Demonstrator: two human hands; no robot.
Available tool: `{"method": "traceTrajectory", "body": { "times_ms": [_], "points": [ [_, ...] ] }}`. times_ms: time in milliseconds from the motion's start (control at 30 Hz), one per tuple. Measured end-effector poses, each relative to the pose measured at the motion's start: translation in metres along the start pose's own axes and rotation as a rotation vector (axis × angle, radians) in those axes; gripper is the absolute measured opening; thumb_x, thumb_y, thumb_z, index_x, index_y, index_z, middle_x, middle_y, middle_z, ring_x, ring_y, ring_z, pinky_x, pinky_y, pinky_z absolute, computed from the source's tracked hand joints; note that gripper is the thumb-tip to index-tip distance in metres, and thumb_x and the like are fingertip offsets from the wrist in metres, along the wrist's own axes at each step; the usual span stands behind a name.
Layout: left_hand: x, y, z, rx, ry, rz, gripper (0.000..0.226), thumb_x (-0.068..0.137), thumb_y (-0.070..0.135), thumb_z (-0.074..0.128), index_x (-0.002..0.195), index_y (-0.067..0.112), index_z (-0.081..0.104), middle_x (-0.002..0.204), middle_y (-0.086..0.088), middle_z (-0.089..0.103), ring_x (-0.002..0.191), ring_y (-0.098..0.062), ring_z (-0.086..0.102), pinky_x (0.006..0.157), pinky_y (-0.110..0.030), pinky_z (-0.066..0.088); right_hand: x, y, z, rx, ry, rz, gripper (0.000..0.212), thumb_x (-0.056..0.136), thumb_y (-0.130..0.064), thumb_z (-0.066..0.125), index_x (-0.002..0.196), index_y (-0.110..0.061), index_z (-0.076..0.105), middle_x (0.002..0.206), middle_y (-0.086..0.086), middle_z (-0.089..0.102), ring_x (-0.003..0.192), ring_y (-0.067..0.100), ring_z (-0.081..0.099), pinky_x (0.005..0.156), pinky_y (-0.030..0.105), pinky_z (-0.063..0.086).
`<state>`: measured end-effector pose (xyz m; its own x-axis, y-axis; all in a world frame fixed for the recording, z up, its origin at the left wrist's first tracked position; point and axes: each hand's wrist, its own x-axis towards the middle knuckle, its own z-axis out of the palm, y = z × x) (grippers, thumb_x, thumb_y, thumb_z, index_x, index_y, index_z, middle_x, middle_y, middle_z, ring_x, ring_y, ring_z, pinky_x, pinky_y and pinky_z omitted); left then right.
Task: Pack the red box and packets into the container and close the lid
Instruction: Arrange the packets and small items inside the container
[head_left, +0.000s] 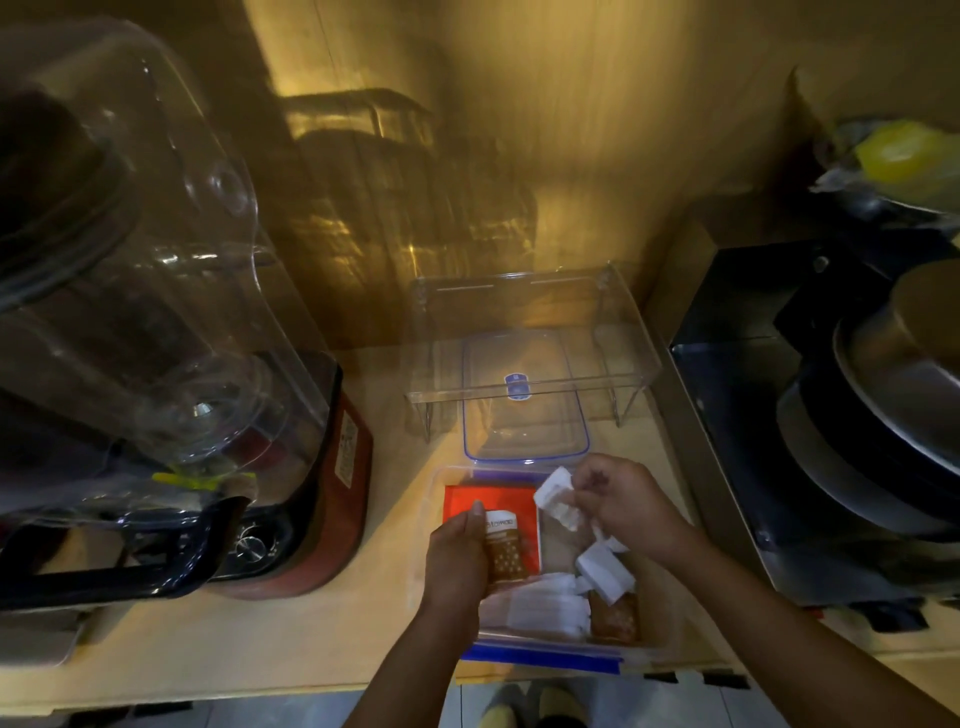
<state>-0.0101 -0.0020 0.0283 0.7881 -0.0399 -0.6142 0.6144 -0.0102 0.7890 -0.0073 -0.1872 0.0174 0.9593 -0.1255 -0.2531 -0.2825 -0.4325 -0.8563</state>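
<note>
A clear container (655, 638) with blue clips sits at the counter's front edge. Its clear, blue-rimmed lid (524, 415) lies flat just behind it. The red box (462, 503) lies in the container's left half. My left hand (457, 561) grips a brown packet (505, 551) over the red box. My right hand (626, 501) pinches a white packet (557, 496) above the container's right side. More white packets (540, 603) and another brown packet (615, 618) lie in the container's near part.
A red-based blender (322, 499) with a clear jug stands at left. A clear acrylic stand (530, 317) straddles the lid at the back. A black appliance (779, 415) holding metal pans fills the right side. The counter edge runs just below the container.
</note>
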Motion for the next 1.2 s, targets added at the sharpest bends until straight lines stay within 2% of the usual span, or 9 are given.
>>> {"method": "traceTrajectory", "body": {
  "times_ms": [167,300,367,467,700,867,1000,1100,1200],
  "points": [
    [0.001,0.007,0.018,-0.013,-0.076,-0.113,0.035,0.098,0.029,0.041,0.097,0.002,0.064,0.101,-0.028,0.067,0.095,-0.039,0.064,0.094,-0.056,0.049,-0.012,-0.014,-0.006,0.321,-0.016,-0.045,0.017,0.074,0.01,0.069,0.073,-0.007,0.062,0.073,0.004,0.064,0.067,0.012,0.063,0.059,0.016,0.052],
    [0.004,0.006,0.025,-0.006,-0.093,-0.135,0.035,0.098,0.028,0.041,0.091,0.004,0.065,0.1,-0.026,0.07,0.094,-0.039,0.067,0.092,-0.053,0.051,-0.021,-0.017,-0.009,0.572,-0.068,-0.015,0.01,0.081,-0.008,0.061,0.074,-0.002,0.065,0.067,0.007,0.062,0.062,0.015,0.06,0.06,0.026,0.048],
    [0.005,0.006,0.027,-0.006,-0.096,-0.14,0.035,0.098,0.028,0.042,0.09,0.004,0.066,0.098,-0.025,0.071,0.088,-0.036,0.068,0.089,-0.05,0.053,-0.02,-0.016,-0.009,0.571,-0.038,-0.019,0.007,0.078,0.003,0.064,0.075,-0.003,0.06,0.069,0.015,0.054,0.064,0.023,0.054,0.061,0.03,0.047],
    [0.005,0.007,0.028,-0.021,-0.104,-0.149,0.034,0.098,0.028,0.043,0.09,0.004,0.066,0.099,-0.025,0.07,0.088,-0.036,0.067,0.089,-0.051,0.052,-0.02,-0.014,-0.006,0.557,-0.106,-0.023,0.031,0.074,0.017,0.063,0.088,-0.009,0.054,0.08,0.017,0.047,0.073,0.026,0.05,0.061,0.03,0.05],
    [0.001,0.008,0.02,-0.087,-0.187,-0.12,0.031,0.093,0.029,0.052,0.101,0.003,0.065,0.099,-0.022,0.072,0.084,-0.033,0.069,0.078,-0.043,0.056,-0.012,-0.011,-0.009,0.136,-0.488,0.031,0.08,0.07,0.01,0.072,0.119,-0.045,0.041,0.111,0.003,0.051,0.103,0.014,0.06,0.072,0.026,0.057],
    [-0.005,0.001,0.015,-0.009,-0.216,-0.024,0.021,0.082,0.005,0.063,0.103,0.005,0.067,0.102,-0.021,0.072,0.093,-0.036,0.069,0.08,-0.043,0.057,-0.006,-0.015,-0.007,-0.067,-0.432,0.032,0.064,0.071,0.005,0.072,0.121,-0.027,0.049,0.106,0.007,0.063,0.1,0.022,0.062,0.082,0.04,0.057],
    [-0.008,0.0,0.012,-0.005,-0.143,-0.011,0.017,0.093,0.014,0.051,0.096,0.006,0.066,0.097,-0.02,0.072,0.089,-0.031,0.069,0.075,-0.038,0.057,-0.008,-0.017,0.005,0.169,-0.249,0.119,0.037,0.071,0.012,0.071,0.09,-0.018,0.06,0.091,0.01,0.061,0.079,0.015,0.061,0.061,0.023,0.057],
    [-0.008,-0.001,0.011,0.03,-0.152,-0.036,0.028,0.098,0.021,0.042,0.101,0.005,0.065,0.1,-0.02,0.071,0.093,-0.032,0.067,0.082,-0.04,0.054,-0.011,-0.013,0.013,0.021,-0.149,0.122,0.023,0.067,0.001,0.079,0.076,-0.013,0.064,0.087,0.008,0.065,0.081,0.019,0.065,0.068,0.031,0.055],
    [-0.011,-0.005,0.01,0.046,-0.251,-0.016,0.026,0.092,0.025,0.054,0.106,0.005,0.064,0.101,-0.019,0.07,0.094,-0.033,0.066,0.085,-0.043,0.053,-0.017,-0.013,0.017,-0.018,-0.164,0.009,0.013,0.067,0.005,0.077,0.068,0.002,0.064,0.085,0.019,0.063,0.078,0.03,0.063,0.074,0.041,0.054]
  ]
}}
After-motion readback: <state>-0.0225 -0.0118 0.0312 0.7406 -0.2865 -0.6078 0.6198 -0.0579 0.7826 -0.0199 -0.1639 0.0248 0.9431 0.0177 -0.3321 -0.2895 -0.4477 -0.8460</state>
